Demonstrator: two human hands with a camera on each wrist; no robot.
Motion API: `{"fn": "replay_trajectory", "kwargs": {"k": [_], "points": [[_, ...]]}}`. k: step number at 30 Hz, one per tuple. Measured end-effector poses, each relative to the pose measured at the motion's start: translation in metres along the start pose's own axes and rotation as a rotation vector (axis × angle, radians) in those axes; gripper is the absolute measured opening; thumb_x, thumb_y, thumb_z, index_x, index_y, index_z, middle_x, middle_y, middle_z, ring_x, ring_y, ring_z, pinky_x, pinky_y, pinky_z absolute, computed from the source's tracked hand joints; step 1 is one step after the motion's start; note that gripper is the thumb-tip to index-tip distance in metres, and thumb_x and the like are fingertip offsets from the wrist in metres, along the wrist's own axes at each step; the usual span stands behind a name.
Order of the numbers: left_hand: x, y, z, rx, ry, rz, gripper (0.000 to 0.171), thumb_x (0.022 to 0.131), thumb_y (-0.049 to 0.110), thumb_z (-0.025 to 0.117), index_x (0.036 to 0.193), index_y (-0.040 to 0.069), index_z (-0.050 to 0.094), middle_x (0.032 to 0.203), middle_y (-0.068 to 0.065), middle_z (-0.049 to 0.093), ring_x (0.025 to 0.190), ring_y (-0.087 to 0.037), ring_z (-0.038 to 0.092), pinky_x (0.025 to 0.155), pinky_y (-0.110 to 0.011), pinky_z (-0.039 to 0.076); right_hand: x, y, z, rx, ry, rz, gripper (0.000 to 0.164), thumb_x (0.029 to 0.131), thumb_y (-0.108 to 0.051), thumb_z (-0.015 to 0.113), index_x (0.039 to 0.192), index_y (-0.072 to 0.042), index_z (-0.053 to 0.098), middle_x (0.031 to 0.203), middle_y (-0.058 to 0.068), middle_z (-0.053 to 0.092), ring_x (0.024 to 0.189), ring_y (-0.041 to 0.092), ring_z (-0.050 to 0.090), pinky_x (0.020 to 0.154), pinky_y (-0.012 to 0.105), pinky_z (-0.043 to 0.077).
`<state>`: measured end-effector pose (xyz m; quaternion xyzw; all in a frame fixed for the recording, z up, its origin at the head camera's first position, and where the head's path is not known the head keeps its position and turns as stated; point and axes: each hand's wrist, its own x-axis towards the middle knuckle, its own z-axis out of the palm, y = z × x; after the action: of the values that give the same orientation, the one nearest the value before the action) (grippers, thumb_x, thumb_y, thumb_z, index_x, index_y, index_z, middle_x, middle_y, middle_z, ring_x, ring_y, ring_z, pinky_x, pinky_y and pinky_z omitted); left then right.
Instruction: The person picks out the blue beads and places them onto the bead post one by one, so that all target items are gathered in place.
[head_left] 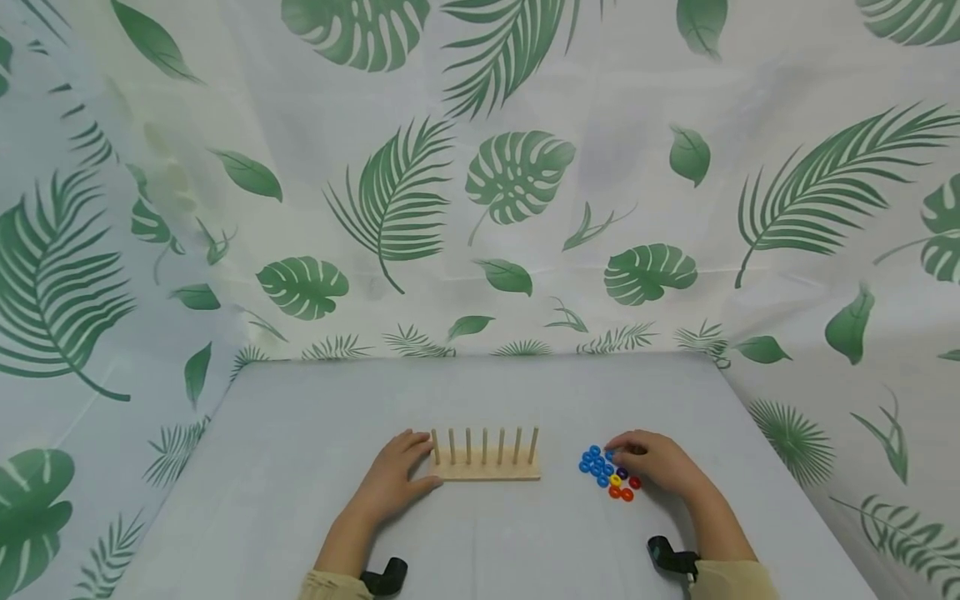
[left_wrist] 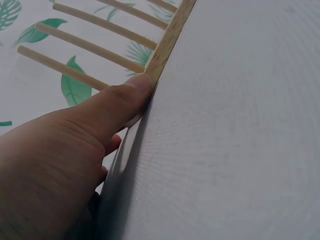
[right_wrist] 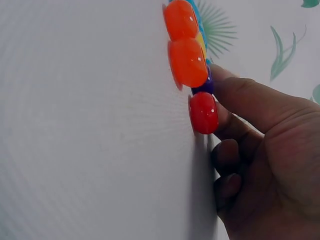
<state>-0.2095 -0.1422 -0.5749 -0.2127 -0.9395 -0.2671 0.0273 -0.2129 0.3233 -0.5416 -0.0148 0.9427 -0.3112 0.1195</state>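
Note:
On the white tabletop stands a wooden peg rack [head_left: 487, 475], a flat base with a row of several bare upright pegs. My left hand [head_left: 393, 475] grips its left end. In the left wrist view, the thumb [left_wrist: 117, 102] presses the base's near edge beside the end peg. To the right lies a cluster of small glossy rings: several blue rings [head_left: 596, 468], a yellow ring [head_left: 615, 480], a dark purple ring [head_left: 622, 473] and red-orange rings [head_left: 627, 495]. My right hand [head_left: 656, 461] reaches into the cluster's far right side, fingers bent, fingertips at a blue ring. Whether they pinch it is hidden.
A white cloth covers the table [head_left: 300, 417], and leaf-patterned curtains [head_left: 525, 192] hang behind it and at both sides. Each wrist carries a black camera mount [head_left: 671, 557]. Tabletop separates the rack from the rings.

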Motion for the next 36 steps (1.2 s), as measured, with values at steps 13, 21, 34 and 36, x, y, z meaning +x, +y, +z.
{"fn": "replay_trajectory", "kwargs": {"k": [13, 21, 34, 36], "points": [[0.0, 0.003, 0.001, 0.041, 0.015, 0.0, 0.069, 0.085, 0.053, 0.071, 0.14, 0.013, 0.056, 0.147, -0.005, 0.052, 0.144, -0.035, 0.038, 0.119, -0.055, 0.032, -0.001, -0.001, 0.003, -0.005, 0.026, 0.008, 0.021, 0.092, -0.028, 0.07, 0.112, -0.02, 0.07, 0.085, 0.001, 0.056, 0.081, 0.017, 0.051, 0.069, 0.029, 0.042], [0.001, 0.004, 0.002, 0.062, 0.022, 0.006, 0.068, 0.085, 0.053, 0.071, 0.139, 0.014, 0.057, 0.146, -0.004, 0.053, 0.143, -0.034, 0.039, 0.119, -0.053, 0.033, -0.004, -0.005, 0.001, -0.016, 0.06, 0.026, 0.025, 0.09, -0.033, 0.073, 0.109, -0.019, 0.069, 0.084, 0.001, 0.056, 0.082, 0.019, 0.052, 0.067, 0.028, 0.044], [0.0, 0.001, 0.004, 0.056, 0.033, 0.002, 0.068, 0.084, 0.055, 0.07, 0.137, 0.015, 0.058, 0.145, -0.004, 0.053, 0.143, -0.033, 0.039, 0.119, -0.053, 0.033, -0.013, -0.066, -0.015, 0.001, 0.096, -0.189, 0.024, 0.094, -0.042, 0.066, 0.111, -0.024, 0.068, 0.097, -0.006, 0.067, 0.09, 0.014, 0.059, 0.077, 0.028, 0.055], [0.0, 0.001, 0.004, 0.055, 0.035, 0.003, 0.068, 0.084, 0.055, 0.07, 0.138, 0.015, 0.058, 0.146, -0.004, 0.053, 0.143, -0.033, 0.039, 0.119, -0.053, 0.033, -0.014, -0.078, -0.016, 0.024, 0.084, -0.222, 0.025, 0.094, -0.044, 0.066, 0.111, -0.025, 0.067, 0.099, -0.007, 0.068, 0.091, 0.013, 0.061, 0.08, 0.03, 0.057]]}}
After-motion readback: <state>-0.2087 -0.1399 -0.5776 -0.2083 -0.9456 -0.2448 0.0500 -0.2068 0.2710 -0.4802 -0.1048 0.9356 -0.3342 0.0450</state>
